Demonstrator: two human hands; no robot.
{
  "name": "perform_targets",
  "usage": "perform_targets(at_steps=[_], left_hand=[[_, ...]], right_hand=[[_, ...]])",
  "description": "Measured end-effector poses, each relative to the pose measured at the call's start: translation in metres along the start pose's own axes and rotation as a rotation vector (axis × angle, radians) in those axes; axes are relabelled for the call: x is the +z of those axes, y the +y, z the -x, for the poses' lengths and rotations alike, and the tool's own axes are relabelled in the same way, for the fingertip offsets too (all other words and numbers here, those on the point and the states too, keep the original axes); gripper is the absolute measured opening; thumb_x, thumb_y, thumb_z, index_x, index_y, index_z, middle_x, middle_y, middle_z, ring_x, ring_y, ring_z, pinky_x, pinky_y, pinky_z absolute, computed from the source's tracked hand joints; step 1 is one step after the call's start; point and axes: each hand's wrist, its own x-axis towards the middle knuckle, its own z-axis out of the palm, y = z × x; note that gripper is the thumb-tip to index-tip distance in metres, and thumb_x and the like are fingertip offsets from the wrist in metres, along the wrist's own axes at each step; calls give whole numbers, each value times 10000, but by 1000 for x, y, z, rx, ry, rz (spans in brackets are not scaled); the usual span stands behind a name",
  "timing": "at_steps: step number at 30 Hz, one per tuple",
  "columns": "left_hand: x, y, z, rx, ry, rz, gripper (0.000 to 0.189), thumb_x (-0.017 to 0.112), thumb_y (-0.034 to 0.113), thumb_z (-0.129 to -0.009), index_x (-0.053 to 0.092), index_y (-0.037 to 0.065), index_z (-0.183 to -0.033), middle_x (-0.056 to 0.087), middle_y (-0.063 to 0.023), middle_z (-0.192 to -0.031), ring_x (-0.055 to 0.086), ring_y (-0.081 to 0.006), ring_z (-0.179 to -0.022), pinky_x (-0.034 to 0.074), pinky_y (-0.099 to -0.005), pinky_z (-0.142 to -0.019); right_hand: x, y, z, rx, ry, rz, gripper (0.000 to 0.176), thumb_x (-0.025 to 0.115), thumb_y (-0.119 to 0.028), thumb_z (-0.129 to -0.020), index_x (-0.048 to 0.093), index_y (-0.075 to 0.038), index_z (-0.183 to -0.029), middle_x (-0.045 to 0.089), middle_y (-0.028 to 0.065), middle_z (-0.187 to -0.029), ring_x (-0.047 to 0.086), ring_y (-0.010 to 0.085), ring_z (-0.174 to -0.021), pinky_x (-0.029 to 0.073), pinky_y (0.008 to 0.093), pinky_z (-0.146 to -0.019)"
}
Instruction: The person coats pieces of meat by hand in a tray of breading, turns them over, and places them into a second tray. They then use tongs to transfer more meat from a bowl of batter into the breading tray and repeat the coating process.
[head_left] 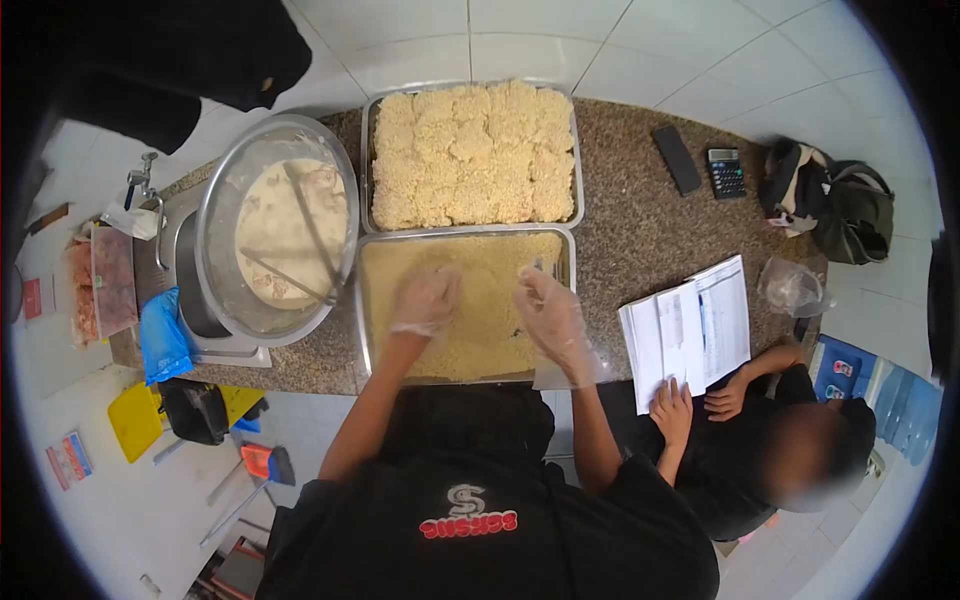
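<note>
Both my hands wear thin clear plastic gloves and hover over a metal tray of fine breadcrumbs (372, 300) on the granite counter. My left hand (425, 300) is curled, fingers down in the crumbs at the tray's middle. My right hand (548, 305) is beside it, fingers bent over the crumbs near a fork (538, 268) lying at the tray's right end. Whether either hand holds a piece of food under the crumbs is hidden. Behind this tray, a second metal tray (579, 160) is filled with several breaded pieces.
A large metal bowl (215, 210) of pale batter with two utensils sits left, over a sink. A seated person (790, 450) at right rests hands on open papers (690, 330). A phone (677, 158), calculator (726, 172), bag (830, 205) and plastic bag (792, 288) lie at back right.
</note>
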Motion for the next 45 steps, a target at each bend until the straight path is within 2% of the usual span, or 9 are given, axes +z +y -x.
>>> perform_targets(at_steps=[2,6,12,27,29,37,40,42,45], left_hand=[[8,13,-36,180,211,93,191,645,291,-958,723,118,-980,692,-130,-918,652,-346,-874,528,-486,-758],[33,23,-72,228,-9,-50,159,653,251,-955,726,116,-996,687,-127,-927,643,-352,-885,516,-489,-747],[66,19,-72,706,210,-142,171,656,343,-937,727,195,-983,661,-39,-958,614,-258,-878,525,-405,-738],[53,41,-72,468,-81,30,134,564,221,-978,673,142,-979,621,-119,-958,612,-322,-952,498,-495,-818],[56,36,-60,-187,270,-252,171,547,192,-980,657,69,-1022,606,-186,-1034,577,-366,-1036,451,-513,-883],[81,9,-41,-79,330,-113,211,506,182,-1006,626,11,-1033,574,-253,-1005,551,-448,-989,434,-536,-877],[66,13,-51,-101,332,-85,204,510,173,-996,641,27,-1049,600,-250,-1023,564,-450,-1017,444,-524,-909],[46,14,-43,-128,276,28,209,515,171,-990,659,35,-1057,624,-244,-1028,579,-449,-1030,453,-520,-925],[26,2,-16,-26,621,207,246,552,221,-1006,705,62,-1114,689,-209,-1068,636,-387,-1018,475,-517,-945]], right_hand=[[-3,12,-1,76,6,8,332,676,-162,-971,663,-4,-1263,744,180,-1104,745,288,-987,593,368,-847],[-1,25,-6,168,-64,-47,302,677,-162,-979,670,-7,-1238,746,162,-1073,742,244,-988,586,353,-851],[-4,32,-21,308,-62,-309,261,661,-127,-997,673,-9,-1229,710,79,-990,655,109,-941,531,283,-860],[5,50,-28,366,66,-787,216,601,-31,-995,692,-20,-1191,690,16,-950,638,97,-870,533,279,-780],[15,52,-12,411,105,-865,216,603,-28,-987,697,-28,-1182,680,19,-904,632,91,-849,535,284,-775],[29,32,-25,323,-89,266,292,678,-339,-940,751,-79,-1050,747,181,-967,725,351,-889,558,458,-790],[49,9,-33,55,-96,681,425,719,-453,-880,749,-37,-967,732,211,-911,706,388,-825,549,468,-744],[70,6,-29,0,-135,733,491,723,-502,-857,747,-23,-957,728,212,-881,706,381,-806,542,472,-734],[62,-17,-27,66,-242,599,505,726,-510,-859,747,-20,-978,728,211,-844,720,349,-806,538,478,-735]])
